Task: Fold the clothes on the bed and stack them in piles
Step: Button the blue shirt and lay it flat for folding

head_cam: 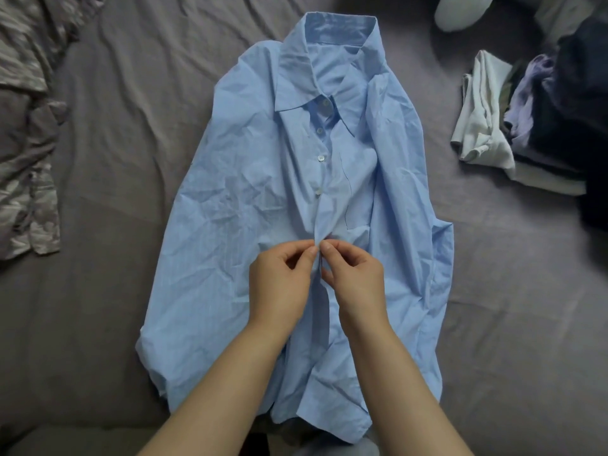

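A light blue button-up shirt (pixel 250 199) lies front up in the middle of the bed, collar at the far end, hem toward me. Several upper buttons are fastened; below my hands the front gapes open. My left hand (pixel 279 281) pinches the left edge of the button strip at mid-shirt. My right hand (pixel 353 278) pinches the right edge right beside it, fingertips almost touching. The sleeves are tucked out of sight.
The grey bedsheet (pixel 115 159) is wrinkled. A grey patterned garment (pixel 26 133) lies crumpled at the left edge. At the right sits a pile of white, lilac and dark clothes (pixel 513 126). A pale rounded object (pixel 460 11) lies at the top right.
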`<state>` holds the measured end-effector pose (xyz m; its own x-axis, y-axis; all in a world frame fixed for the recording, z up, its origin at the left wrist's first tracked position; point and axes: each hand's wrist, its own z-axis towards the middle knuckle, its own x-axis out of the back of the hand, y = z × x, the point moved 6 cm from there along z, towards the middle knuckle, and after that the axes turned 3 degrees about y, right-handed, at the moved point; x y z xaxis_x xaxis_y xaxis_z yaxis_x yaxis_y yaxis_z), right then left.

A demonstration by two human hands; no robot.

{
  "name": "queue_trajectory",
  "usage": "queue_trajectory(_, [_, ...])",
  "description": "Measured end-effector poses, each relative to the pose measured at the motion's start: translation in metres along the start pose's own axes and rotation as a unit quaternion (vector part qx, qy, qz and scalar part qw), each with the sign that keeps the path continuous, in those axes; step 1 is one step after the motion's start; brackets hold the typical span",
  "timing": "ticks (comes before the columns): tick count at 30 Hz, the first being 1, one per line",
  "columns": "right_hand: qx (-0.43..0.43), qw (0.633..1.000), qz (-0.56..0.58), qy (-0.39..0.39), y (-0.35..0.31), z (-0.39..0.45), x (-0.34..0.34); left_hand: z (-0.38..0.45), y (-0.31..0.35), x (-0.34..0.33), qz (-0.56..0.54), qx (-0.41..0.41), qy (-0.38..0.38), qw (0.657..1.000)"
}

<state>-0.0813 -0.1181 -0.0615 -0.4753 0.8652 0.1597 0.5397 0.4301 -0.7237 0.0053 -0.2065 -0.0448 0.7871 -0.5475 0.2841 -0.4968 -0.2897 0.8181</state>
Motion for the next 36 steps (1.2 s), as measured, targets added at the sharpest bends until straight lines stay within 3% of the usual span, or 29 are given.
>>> queue_trajectory(4, [-0.014,1.0,0.016,0.012,0.005,0.0,0.0,-0.007,0.009,-0.002,0.084,-0.064,-0.015,0.994])
queue_trajectory(10, [-0.062,0.996,0.04,-0.055,0.007,-0.002,0.007,0.006,0.004,0.001,0.046,-0.008,-0.072,0.996])
queue_trajectory(16, [-0.088,0.991,0.067,-0.07,0.012,-0.003,0.006,0.002,0.006,-0.001,0.074,-0.025,-0.012,0.997])
queue_trajectory(21, [-0.099,0.984,0.126,-0.071,0.011,-0.011,-0.001,-0.005,0.009,-0.006,0.154,-0.117,0.024,0.981])
queue_trajectory(25, [-0.157,0.967,0.2,-0.025,0.019,-0.012,-0.004,-0.011,0.007,-0.013,0.205,-0.176,0.031,0.962])
queue_trajectory(27, [-0.156,0.969,0.189,-0.012,0.02,-0.011,-0.004,-0.013,0.004,-0.011,0.171,-0.161,0.039,0.971])
queue_trajectory(33, [-0.076,0.994,0.075,0.016,0.017,-0.006,-0.006,-0.013,-0.01,-0.002,0.014,0.005,0.078,0.997])
queue_trajectory(36, [-0.027,1.0,0.007,0.013,0.017,-0.006,-0.005,-0.012,-0.01,-0.004,0.076,-0.005,0.062,0.995])
